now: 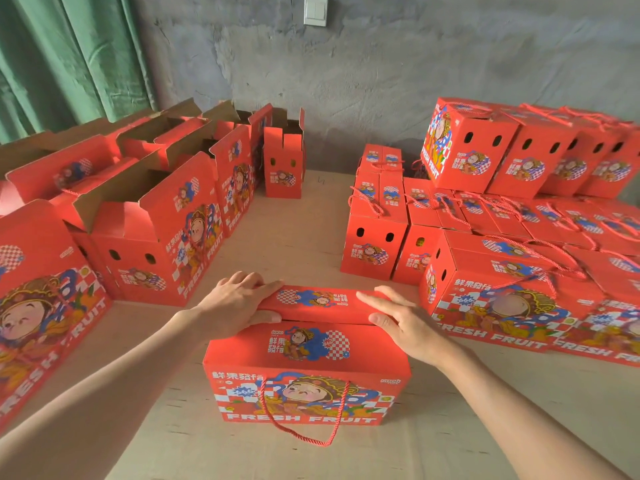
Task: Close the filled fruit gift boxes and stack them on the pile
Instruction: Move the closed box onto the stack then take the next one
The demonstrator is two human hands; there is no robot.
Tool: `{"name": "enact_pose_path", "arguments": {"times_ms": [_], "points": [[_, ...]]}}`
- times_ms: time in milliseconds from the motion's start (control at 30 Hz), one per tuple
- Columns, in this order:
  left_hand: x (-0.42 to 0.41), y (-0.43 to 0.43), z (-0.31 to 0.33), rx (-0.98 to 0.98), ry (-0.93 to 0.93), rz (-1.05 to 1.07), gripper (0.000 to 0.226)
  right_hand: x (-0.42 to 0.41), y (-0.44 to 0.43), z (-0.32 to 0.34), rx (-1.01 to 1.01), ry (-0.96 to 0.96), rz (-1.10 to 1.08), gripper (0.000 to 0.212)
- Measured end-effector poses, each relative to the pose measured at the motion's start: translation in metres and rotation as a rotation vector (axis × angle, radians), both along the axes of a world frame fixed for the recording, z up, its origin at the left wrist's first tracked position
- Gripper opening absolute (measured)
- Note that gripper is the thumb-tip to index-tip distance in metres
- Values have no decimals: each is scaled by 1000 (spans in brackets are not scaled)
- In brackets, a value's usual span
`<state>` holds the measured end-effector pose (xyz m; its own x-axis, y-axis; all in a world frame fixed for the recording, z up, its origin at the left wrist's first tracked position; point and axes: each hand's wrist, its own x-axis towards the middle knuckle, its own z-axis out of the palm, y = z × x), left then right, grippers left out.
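Plywood surface [298, 223] carries open boxes [149, 244] left, gift box [304, 375] centre, pile [485, 237] right.

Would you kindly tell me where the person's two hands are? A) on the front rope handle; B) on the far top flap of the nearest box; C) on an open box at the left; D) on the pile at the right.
B: the left hand and the right hand both lie, fingers fairly straight, on the far top flap of the nearest box.
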<state>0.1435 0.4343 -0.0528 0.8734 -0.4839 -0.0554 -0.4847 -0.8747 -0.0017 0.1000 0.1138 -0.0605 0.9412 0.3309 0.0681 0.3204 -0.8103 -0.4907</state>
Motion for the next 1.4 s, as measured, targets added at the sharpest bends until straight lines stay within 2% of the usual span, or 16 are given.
{"name": "enact_pose_path", "arguments": {"times_ms": [167, 300, 367, 633, 833, 900, 1000, 1133, 1200, 1300, 1400], "points": [[0, 1, 1, 20, 41, 5, 121, -2, 1, 2, 8, 148, 46, 43], [0, 0, 1, -43, 82, 38, 115, 0, 1, 7, -392, 65, 69, 47], [-1, -1, 0, -67, 71, 60, 115, -4, 11, 9, -463, 19, 108, 51], [-10, -6, -14, -54, 50, 134, 113, -15, 28, 0, -408, 40, 120, 45], [-7, -11, -17, 10, 111, 175, 68, -10, 28, 0, -473, 102, 132, 43], [-8, -13, -12, 47, 98, 196, 62, -8, 26, 3, -459, 114, 150, 44], [-29, -24, -10, 37, -16, 151, 55, -15, 22, 0, -375, 19, 185, 44], [-73, -48, -25, -184, -13, 131, 55, -16, 16, 4, -329, -88, 251, 46], [-79, -51, -25, -216, -26, 156, 55, -10, 13, 7, -306, -148, 256, 45], [-79, -51, -23, -214, -41, 172, 54, -6, 14, -1, -321, -59, 261, 42], [-79, -49, -25, -189, -56, 168, 55, -3, 14, -12, -245, -41, 265, 40]]}}
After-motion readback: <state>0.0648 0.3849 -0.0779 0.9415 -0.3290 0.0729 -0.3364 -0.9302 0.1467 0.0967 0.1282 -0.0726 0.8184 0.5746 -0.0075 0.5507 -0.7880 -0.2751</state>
